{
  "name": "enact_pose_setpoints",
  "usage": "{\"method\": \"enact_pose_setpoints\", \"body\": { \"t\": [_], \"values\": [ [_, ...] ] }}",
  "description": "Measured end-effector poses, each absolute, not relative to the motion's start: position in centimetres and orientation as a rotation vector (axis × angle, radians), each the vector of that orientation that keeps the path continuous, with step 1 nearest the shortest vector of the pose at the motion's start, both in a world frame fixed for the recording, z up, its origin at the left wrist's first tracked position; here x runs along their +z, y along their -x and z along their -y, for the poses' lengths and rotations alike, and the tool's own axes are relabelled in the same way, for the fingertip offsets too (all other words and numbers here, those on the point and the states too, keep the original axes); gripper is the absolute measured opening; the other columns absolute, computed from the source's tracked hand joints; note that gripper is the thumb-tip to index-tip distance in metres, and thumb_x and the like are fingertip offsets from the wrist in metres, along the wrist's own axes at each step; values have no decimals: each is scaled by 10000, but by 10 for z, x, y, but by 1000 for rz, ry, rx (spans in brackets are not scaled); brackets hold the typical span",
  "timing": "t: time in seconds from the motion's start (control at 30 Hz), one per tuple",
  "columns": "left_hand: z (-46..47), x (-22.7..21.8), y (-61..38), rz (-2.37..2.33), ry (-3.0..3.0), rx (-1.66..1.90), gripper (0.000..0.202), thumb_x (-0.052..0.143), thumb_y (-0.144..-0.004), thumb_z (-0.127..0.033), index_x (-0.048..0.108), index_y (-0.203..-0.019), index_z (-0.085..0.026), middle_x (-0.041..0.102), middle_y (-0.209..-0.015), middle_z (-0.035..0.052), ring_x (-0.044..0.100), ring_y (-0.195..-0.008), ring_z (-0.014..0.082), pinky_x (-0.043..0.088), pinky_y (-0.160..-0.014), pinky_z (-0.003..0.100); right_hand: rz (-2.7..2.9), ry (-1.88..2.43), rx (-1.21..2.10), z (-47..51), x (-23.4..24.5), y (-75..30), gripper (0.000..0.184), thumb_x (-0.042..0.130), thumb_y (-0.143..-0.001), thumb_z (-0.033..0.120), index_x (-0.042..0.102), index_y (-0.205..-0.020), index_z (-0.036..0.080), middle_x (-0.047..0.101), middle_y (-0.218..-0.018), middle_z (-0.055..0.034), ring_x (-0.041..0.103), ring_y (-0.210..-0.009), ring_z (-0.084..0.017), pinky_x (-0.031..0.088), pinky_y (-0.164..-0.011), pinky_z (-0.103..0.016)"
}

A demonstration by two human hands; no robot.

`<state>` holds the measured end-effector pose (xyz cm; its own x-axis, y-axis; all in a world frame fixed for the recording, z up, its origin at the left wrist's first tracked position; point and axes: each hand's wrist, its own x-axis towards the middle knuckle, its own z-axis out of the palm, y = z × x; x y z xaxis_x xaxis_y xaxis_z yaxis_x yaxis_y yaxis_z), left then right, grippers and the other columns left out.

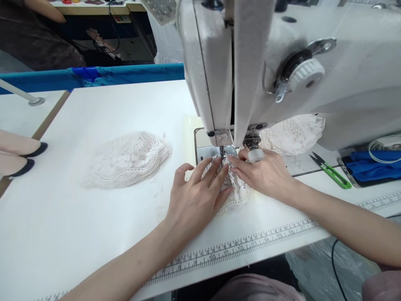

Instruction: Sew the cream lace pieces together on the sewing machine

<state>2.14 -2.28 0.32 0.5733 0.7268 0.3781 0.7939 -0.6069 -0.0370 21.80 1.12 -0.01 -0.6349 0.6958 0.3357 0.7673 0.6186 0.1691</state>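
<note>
A white lace piece (233,192) lies gathered under the presser foot (222,152) of the sewing machine (213,75). My left hand (197,194) rests on its left side, fingers spread and pressing it flat against the machine bed. From the right, my right hand (266,171) pinches the lace close to the needle, with some fingertips hidden behind the thumb and the clamp knob. Left of the machine, a stack of white lace pieces (131,161) lies on the table. More white lace (293,133) sits behind my right hand, under the machine arm.
Green-handled thread snips (332,171) lie right of my right hand, beside a phone-like dark tray with blue cloth (376,165). A printed ruler (225,253) runs along the white table's front edge. At the left are black-tipped pale bars (19,154). Another person's arm (46,9) shows behind.
</note>
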Motion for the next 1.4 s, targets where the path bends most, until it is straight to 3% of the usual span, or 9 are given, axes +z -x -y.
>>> {"method": "enact_pose_setpoints", "body": {
  "t": [0.43, 0.63, 0.77, 0.87, 1.0, 1.1, 1.17, 1.27, 1.4],
  "values": [
    [15, 0, -21, 1314, 2600, -456, 344, 454, -961, -339, 574, -1246, -189, 599, -1300, 86, 552, -1196, 262, 366, -891, 473, 2586, 1260, -456, -14, 3, -217, 277, 461, -967, 286, 665, -1131, 196, 692, -961, -40, 556, -727, -155, 273, -532, -307],
    [16, 6, -18, 1283, 2602, -488, 335, 483, -947, -332, 564, -1250, -216, 621, -1273, 86, 569, -1169, 275, 384, -907, 482, 2564, 1193, -385, -11, 9, -224, 255, 473, -954, 287, 701, -1017, 192, 697, -971, -39, 576, -724, -147, 310, -556, -295],
    [25, 22, -9, 1261, 2637, -465, 255, 546, -905, -355, 637, -1078, -192, 717, -1030, 54, 669, -781, 211, 447, -614, 339, 2637, 1038, 81, -7, 21, -234, 245, 553, -899, 383, 696, -972, 198, 675, -1029, -29, 581, -671, -119, 347, -541, -259],
    [34, 30, -5, 1335, 2813, -274, 258, 585, -857, -415, 639, -976, -191, 683, -975, 31, 541, -472, 109, 296, -387, 264, 2736, 962, 475, -7, 28, -239, 172, 612, -866, 340, 672, -966, 214, 634, -1122, -11, 570, -655, -90, 351, -529, -240],
    [39, 31, -8, 1422, 2896, -263, 224, 410, -940, -271, 614, -900, -188, 666, -993, 35, 514, -439, 75, 294, -377, 235, 2611, 977, 673, -8, 27, -239, 148, 505, -935, 190, 647, -897, 187, 660, -957, -7, 586, -720, -101, 381, -583, -232],
    [34, 34, -9, 1673, 2966, -405, 255, 329, -965, -244, 574, -919, -191, 670, -808, 10, 567, -488, 93, 377, -429, 213, 2469, 1029, 760, -9, 23, -236, 157, 471, -949, 183, 624, -916, 168, 649, -794, 11, 570, -660, -94, 397, -594, -225],
    [28, 39, -9, 1824, 2989, -444, 229, 332, -968, -281, 540, -924, -195, 651, -704, -6, 587, -511, 115, 413, -456, 217, 2424, 1058, 749, -8, 20, -233, 123, 502, -927, 187, 622, -933, 161, 636, -752, 20, 551, -611, -87, 402, -581, -222],
    [15, 45, -11, 1827, 3020, -405, 206, 395, -941, -335, 542, -967, -192, 666, -756, 19, 615, -576, 143, 425, -466, 228, 2445, 1036, 588, -8, 13, -231, 129, 555, -880, 177, 657, -958, 165, 650, -821, -4, 561, -637, -98, 412, -573, -225],
    [-5, 45, -17, 1733, 3029, -300, 263, 488, -887, -340, 614, -1061, -188, 655, -746, 21, 576, -531, 133, 405, -468, 233, 2339, 1012, 184, -9, 5, -231, 256, 452, -951, 214, 707, -970, 197, 635, -870, -29, 539, -618, -83, 371, -500, -204]
  ]
}}
